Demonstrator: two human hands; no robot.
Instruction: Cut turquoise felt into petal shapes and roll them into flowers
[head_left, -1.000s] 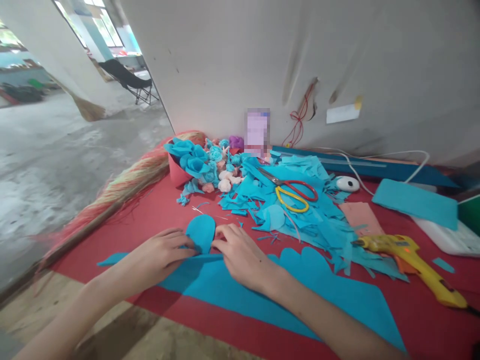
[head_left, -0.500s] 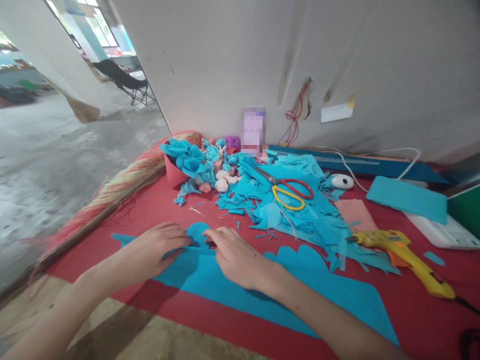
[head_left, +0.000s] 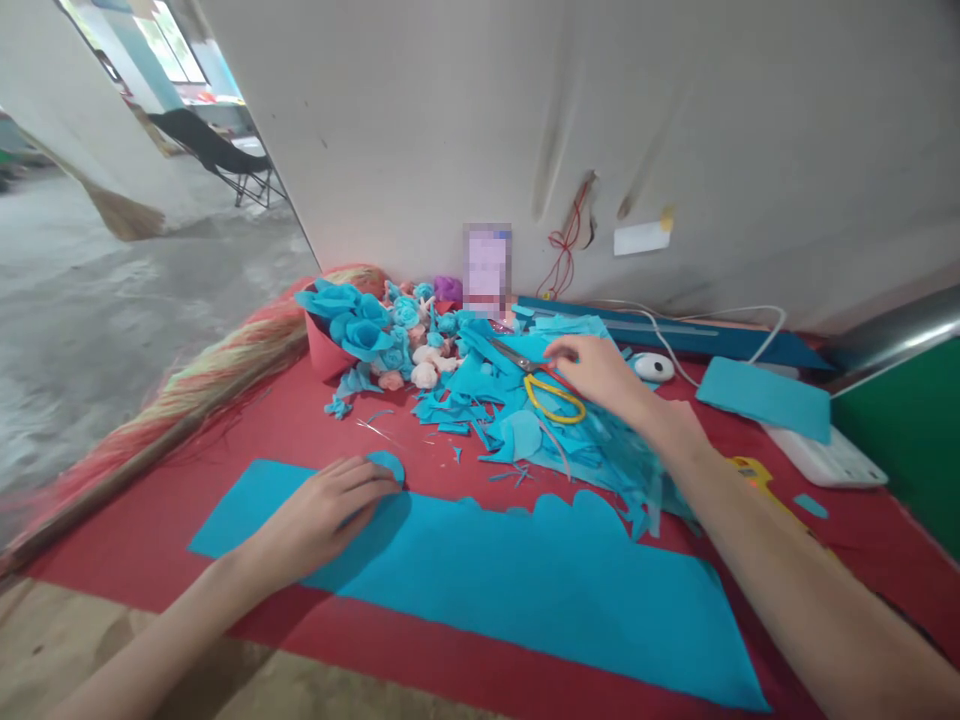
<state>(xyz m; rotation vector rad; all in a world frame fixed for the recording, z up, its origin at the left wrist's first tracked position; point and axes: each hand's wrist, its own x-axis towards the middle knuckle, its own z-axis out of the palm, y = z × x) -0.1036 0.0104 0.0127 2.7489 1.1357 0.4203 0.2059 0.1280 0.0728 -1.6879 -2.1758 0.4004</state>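
Observation:
My left hand [head_left: 330, 510] lies on a wide blue paper sheet [head_left: 487, 570], fingers stretched out and flat. Under its fingertips, a rounded blue paper piece [head_left: 388, 467] pokes out beyond the sheet's upper edge. Further right, that edge has several scalloped bumps. My right hand [head_left: 596, 372] reaches over the heap of blue paper scraps [head_left: 517, 400], its fingers bent round the red handle of the scissors [head_left: 555, 398]. The yellow handle loop and part of the blades show; my hand hides most of the red loop.
A pink cone with blue paper petals [head_left: 330, 350] stands beside small paper flowers [head_left: 424, 372]. My right forearm partly covers a yellow glue gun [head_left: 750, 472]. Folded blue paper [head_left: 765, 395] rests on a white device [head_left: 825, 458]. A broom [head_left: 225, 390] lines the left edge.
My right hand has left the blue sheet and moved up and right to the scissors. My left hand has stayed at the sheet, which now lies flatter. The view has shifted right.

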